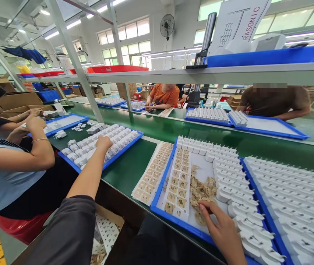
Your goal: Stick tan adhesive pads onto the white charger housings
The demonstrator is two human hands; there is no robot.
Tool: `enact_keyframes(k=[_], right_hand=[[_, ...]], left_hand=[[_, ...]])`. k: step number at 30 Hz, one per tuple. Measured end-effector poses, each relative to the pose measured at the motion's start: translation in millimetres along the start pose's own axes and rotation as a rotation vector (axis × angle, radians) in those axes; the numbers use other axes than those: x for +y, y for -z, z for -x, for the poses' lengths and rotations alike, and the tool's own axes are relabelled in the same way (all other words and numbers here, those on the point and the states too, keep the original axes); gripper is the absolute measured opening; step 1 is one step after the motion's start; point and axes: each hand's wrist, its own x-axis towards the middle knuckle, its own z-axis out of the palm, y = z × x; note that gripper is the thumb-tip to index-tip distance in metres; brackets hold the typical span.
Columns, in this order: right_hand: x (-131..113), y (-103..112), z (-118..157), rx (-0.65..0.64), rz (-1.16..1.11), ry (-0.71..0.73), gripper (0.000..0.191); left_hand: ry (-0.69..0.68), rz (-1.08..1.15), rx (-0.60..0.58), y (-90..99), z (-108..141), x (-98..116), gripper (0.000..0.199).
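R hand (223,230), lower centre-right of the frame, rests in the near blue tray (170,217); fingertips pressed down on the pile of tan label scraps (201,191), looks like thumb + forefinger pinching one piece at the pile's lower edge, prob. so it lifts clean off the heap. Pile sits mid-tray, between the sticker sheets (177,180) on its left and the rows of white charger plugs (234,184) on its right — all w/in easy reach of that hand.

L hand (103,142), centre-left, arm stretched far out over the neighbouring tray of white plugs (101,147); fingers curled down onto a plug, whether it's gripped or just touched: can't tell.

Further out: a second loose sticker sheet (152,173) lies on the green belt (134,162) just beside the near tray. Co-worker's arm (21,154) w/ bracelet at left edge; two more people across the belt, upper centre & upper right.
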Motion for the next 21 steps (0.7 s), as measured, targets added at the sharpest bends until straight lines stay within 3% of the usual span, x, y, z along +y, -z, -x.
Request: enact_keyframes(k=[5, 8, 11, 16, 21], right_hand=[[-3.4, 1.2, -1.1, 0.007, -0.004, 0.009, 0.028], [-4.2, 1.7, -1.9, 0.005, -0.007, 0.007, 0.028], [-4.3, 1.5, -2.6, 0.006, 0.001, 0.005, 0.028], [-6.3, 0.4, -2.0, 0.008, 0.019, -0.024, 0.031], [0.4, -3.3, 1.2, 0.03, 0.062, 0.005, 0.03]], left_hand=[[-0.085, 0.05, 0.099, 3.7, 12.8, 1.3, 0.054], [-0.27, 0.107, 0.173, 3.9, 21.5, 15.1, 0.053], [-0.484, 0.174, 0.186, -6.3, 32.1, 45.4, 0.047], [-0.689, 0.235, 0.147, -59.1, 63.3, 105.4, 0.043], [-0.699, 0.236, 0.07, -113.2, 86.7, 125.4, 0.045]])
